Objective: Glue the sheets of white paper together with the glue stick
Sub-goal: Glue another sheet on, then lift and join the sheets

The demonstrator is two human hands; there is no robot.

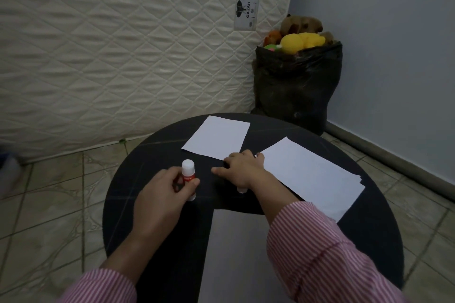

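A red glue stick with a white cap (188,167) stands upright on the round black table (138,155); my left hand (160,194) grips its lower body. One white sheet (218,139) lies at the far side. A stack of white sheets (310,174) lies to the right, and another sheet (234,253) lies near me. My right hand (242,170) rests on the table between the far sheet and the stack, its fingertips at their edges and nothing held. A small white object (241,190) peeks out under my right wrist.
A quilted mattress (123,44) leans upright behind the table. A black bag of plush toys (295,86) stands in the corner by the blue wall (381,44). Tiled floor (61,192) surrounds the table.
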